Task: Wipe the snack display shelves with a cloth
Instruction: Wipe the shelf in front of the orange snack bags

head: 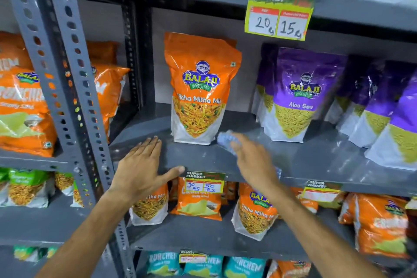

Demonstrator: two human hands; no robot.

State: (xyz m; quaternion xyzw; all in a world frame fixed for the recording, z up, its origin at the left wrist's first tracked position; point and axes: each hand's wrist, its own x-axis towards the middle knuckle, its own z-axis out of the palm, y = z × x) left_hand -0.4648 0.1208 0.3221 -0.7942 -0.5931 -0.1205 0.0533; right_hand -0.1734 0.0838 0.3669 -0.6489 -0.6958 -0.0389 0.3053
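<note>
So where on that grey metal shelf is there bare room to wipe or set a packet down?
On the grey metal shelf, bare patches lie left of the orange Tikha Mitha Mix pouch, by the flat left hand, and between it and the purple Aloo Sev pouches, where the right hand holds the blue cloth. The right end is crowded.

Upright orange snack pouch; purple pouches; yellow price tag

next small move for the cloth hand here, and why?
Probably sweep the blue cloth in the right hand leftward along the bare grey shelf front: it sits beside the orange pouch, and the left hand rests flat on the shelf edge.
</note>
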